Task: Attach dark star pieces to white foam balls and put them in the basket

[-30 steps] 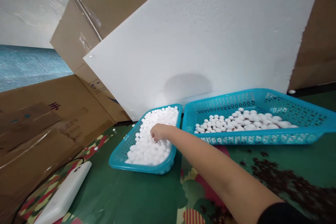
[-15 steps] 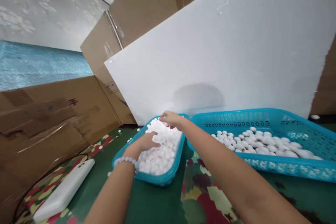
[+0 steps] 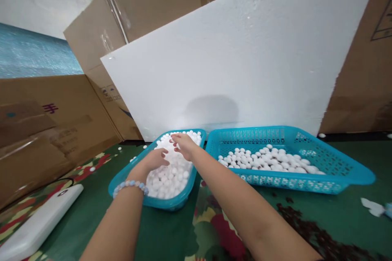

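Observation:
Many small white balls (image 3: 169,181) fill the smaller blue basket (image 3: 180,200) in the middle left. Just above them, inside its left rim, is my left hand (image 3: 154,160), fingers spread and slightly curved, a beaded bracelet on the wrist. My right hand (image 3: 183,146) hovers over the far part of the same balls, palm turned inward and fingers apart. The two hands face each other across the pile, with nothing visibly held in either. Whether the fingertips touch the balls is hard to tell.
A larger blue perforated basket (image 3: 290,178) holds more white balls (image 3: 269,159) on the right. A white board (image 3: 232,57) and cardboard boxes (image 3: 58,118) wall the back. A white power bank-like block (image 3: 45,220) lies left. Dark red bits (image 3: 315,232) lie front right, near a wrapped candy-like piece (image 3: 375,207).
The view has swung rightward, so the baskets sit further left. My right hand has opened its fingers a little and moved lower, nearer the left hand.

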Demonstrator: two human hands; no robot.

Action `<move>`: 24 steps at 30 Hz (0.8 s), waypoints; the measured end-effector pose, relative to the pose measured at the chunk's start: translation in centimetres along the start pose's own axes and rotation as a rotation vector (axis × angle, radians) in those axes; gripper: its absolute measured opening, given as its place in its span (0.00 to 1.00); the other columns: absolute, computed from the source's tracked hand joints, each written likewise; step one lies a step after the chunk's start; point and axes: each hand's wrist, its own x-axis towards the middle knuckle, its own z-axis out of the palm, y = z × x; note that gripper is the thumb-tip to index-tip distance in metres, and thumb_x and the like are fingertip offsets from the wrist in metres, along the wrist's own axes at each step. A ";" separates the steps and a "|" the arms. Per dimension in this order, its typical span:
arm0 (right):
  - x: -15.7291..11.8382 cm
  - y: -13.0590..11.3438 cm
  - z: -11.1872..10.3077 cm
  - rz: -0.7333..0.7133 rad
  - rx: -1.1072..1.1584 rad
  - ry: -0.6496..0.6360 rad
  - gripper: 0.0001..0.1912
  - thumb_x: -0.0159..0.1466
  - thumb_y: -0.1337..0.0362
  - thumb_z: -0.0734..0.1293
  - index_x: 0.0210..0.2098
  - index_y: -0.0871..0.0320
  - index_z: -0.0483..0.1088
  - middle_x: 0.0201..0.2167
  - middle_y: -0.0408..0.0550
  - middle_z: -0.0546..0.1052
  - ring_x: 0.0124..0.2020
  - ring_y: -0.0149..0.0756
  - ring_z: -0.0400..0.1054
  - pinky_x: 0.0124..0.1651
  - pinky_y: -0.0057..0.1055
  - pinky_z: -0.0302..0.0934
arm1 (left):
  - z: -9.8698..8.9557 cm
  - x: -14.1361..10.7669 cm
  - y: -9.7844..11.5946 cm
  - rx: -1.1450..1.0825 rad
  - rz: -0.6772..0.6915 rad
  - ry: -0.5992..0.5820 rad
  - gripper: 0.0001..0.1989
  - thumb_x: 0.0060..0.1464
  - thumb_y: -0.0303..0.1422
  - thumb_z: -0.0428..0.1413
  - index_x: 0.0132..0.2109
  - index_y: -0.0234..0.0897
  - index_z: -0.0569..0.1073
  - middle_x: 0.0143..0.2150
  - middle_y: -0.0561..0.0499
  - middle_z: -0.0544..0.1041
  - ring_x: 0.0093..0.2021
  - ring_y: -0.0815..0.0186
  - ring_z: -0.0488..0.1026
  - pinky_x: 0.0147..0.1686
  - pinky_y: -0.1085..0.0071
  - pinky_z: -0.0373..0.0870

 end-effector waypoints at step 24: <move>-14.2 -3.9 -7.5 -1.070 -0.415 0.334 0.14 0.45 0.73 0.58 0.31 0.55 0.53 0.25 0.42 0.54 0.23 0.23 0.53 0.20 0.20 0.54 | 3.8 -8.6 11.1 -1.319 0.691 -0.251 0.06 0.31 0.25 0.56 0.23 0.36 0.69 0.20 0.57 0.70 0.20 0.77 0.67 0.20 0.85 0.66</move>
